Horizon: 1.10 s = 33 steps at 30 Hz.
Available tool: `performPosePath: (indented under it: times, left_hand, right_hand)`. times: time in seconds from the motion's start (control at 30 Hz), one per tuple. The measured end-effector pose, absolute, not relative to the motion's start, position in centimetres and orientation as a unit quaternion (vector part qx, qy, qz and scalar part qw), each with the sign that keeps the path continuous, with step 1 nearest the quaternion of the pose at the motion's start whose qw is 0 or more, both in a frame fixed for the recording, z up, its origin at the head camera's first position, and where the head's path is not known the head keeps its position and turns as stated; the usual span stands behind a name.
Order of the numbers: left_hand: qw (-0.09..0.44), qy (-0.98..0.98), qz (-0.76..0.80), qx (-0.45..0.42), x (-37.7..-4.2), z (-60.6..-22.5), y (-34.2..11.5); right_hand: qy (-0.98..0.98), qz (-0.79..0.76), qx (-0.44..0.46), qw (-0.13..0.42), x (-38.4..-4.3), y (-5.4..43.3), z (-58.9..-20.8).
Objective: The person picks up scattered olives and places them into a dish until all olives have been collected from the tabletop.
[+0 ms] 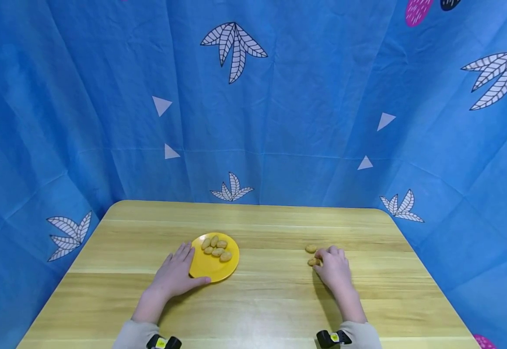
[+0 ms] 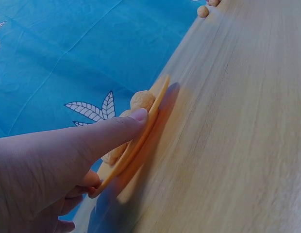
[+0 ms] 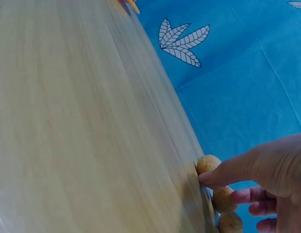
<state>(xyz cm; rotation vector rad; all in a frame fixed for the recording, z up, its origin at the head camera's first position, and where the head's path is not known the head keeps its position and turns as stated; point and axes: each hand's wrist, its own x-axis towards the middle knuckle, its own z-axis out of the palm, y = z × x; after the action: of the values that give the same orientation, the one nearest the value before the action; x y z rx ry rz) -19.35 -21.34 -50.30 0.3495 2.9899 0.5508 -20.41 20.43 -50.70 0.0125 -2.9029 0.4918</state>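
My left hand [image 1: 172, 274] lies at the left rim of a yellow plate [image 1: 212, 272], fingers stretched along its side and the thumb touching the near rim. Several unshelled peanuts [image 1: 217, 252] sit together on the far half of that plate. To the right, my right hand [image 1: 334, 269] is low at the tabletop, its thumb and index finger around a peanut [image 3: 223, 199]. Another peanut [image 3: 209, 162] lies by the thumb, and a third peanut [image 3: 231, 222] is just past the fingers. From the head view the hand covers part of this group.
The light wooden table [image 1: 271, 300] has rounded far corners. Behind and beside it hangs a blue curtain [image 1: 297, 121] printed with white leaves and triangles. A wide stretch of tabletop separates the plate from the right hand.
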Motion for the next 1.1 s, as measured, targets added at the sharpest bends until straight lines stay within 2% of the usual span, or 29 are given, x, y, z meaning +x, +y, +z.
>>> performPosePath:
  times: [0.6,0.87,1.1]
  left_hand:
    - [0.040,0.975,0.186,0.114,-19.2,-50.1,-21.2]
    - [0.043,0.975,0.186,0.114,-19.4,-50.7,-21.3]
    - [0.039,0.976,0.184,0.114,-19.6,-50.7,-21.4]
  right_hand:
    - [-0.981,0.164,0.014,0.098,-20.4,19.9,-50.4]
    - [-0.978,0.160,0.048,0.122,-20.0,17.8,-50.1]
    - [-0.969,0.151,0.097,0.167,-19.9,15.3,-49.5]
